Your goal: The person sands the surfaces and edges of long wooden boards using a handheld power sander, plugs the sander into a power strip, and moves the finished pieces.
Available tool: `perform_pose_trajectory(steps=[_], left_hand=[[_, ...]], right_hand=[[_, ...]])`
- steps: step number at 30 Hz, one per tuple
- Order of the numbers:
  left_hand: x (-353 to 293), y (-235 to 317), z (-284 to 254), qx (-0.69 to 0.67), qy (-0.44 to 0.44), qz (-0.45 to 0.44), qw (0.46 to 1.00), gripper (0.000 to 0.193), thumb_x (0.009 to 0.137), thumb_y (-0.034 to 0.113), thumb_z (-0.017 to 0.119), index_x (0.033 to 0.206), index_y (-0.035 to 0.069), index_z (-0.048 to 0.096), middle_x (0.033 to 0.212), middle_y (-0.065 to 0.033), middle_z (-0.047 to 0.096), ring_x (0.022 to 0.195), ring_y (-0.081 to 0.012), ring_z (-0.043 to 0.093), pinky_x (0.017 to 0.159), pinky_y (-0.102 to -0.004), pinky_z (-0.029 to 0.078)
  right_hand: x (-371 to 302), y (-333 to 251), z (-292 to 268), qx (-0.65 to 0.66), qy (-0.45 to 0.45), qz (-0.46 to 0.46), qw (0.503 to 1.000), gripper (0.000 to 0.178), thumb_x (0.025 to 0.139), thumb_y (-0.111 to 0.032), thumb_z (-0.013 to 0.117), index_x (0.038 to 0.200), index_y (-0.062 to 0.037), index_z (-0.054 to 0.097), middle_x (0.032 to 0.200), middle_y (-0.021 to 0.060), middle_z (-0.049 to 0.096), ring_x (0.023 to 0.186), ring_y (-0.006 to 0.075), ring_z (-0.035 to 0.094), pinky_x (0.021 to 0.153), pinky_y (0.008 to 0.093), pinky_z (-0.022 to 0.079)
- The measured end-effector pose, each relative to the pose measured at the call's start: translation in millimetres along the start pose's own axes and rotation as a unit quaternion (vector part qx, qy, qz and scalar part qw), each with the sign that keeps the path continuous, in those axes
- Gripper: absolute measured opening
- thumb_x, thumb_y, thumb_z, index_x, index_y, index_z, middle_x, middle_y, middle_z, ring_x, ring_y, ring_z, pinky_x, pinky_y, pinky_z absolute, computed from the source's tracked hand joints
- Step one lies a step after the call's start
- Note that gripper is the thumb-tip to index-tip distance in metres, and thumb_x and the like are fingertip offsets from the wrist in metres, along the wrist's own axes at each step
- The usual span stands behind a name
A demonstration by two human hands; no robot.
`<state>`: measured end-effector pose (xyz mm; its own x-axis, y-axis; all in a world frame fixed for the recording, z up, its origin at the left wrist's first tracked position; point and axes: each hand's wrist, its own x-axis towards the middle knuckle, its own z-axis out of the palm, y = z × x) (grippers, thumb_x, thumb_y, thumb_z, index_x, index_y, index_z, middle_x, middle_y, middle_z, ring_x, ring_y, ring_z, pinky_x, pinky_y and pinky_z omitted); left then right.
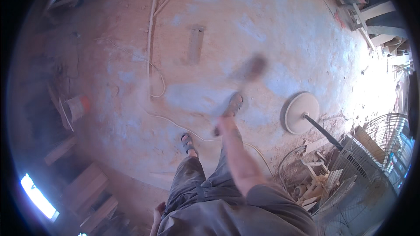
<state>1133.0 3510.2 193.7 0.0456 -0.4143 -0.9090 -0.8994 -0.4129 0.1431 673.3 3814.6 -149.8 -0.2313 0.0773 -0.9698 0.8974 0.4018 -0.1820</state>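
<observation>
My right hand (pixel 226 125) reaches forward in front of my right leg, blurred by motion. Its fingers look closed, with a short dark piece (pixel 216 131) showing at their left side; I cannot make out what it is. Beyond my right foot (pixel 236 103) is a smeared brown shape (pixel 257 64) with a shadow beside it; whether it joins what I hold cannot be told. My left hand (pixel 159 209) hangs low beside my left thigh, partly cut off by my clothing, its fingers too unclear to read. My left foot (pixel 187 142), in a sandal, stands on the dusty floor (pixel 210 74).
A pale cable (pixel 192 135) runs across the floor by my feet. To the right stands a fan with a round base (pixel 302 112), dark pole (pixel 323 132) and wire cage (pixel 372 148), beside wood scraps (pixel 313 183). A bucket (pixel 78 107) and boards (pixel 87 188) are left.
</observation>
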Motion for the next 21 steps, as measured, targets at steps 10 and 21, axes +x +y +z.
perform_pose_trajectory(steps=[10, 21], left_hand=[[-56, 266, 197, 0.302, -0.022, 0.198, 0.932, 0.05, 0.097, 0.022, 0.061, 0.138, -0.006, 0.057, 0.12, -0.0194, 0.073, 0.109, -0.0268, 0.069, 0.095, -0.0387, 0.055], [44, 388, 253, 0.408, -0.059, 0.238, 0.879, 0.045, 0.094, 0.022, 0.067, 0.131, -0.003, 0.063, 0.113, -0.0214, 0.074, 0.103, -0.0309, 0.073, 0.09, -0.0407, 0.058]], right_hand=[[-164, -115, -120, 0.201, -0.079, -0.085, 0.973, 0.091, 0.069, -0.009, 0.075, 0.152, -0.0107, 0.038, 0.108, 0.0174, 0.069, 0.078, 0.0277, 0.07, 0.072, 0.0372, 0.056], [112, -67, -255, 0.334, 0.183, -0.041, 0.924, 0.022, 0.087, -0.012, 0.064, 0.067, -0.0117, 0.054, 0.056, 0.0025, 0.054, 0.043, 0.0152, 0.053, 0.036, 0.0352, 0.038]])
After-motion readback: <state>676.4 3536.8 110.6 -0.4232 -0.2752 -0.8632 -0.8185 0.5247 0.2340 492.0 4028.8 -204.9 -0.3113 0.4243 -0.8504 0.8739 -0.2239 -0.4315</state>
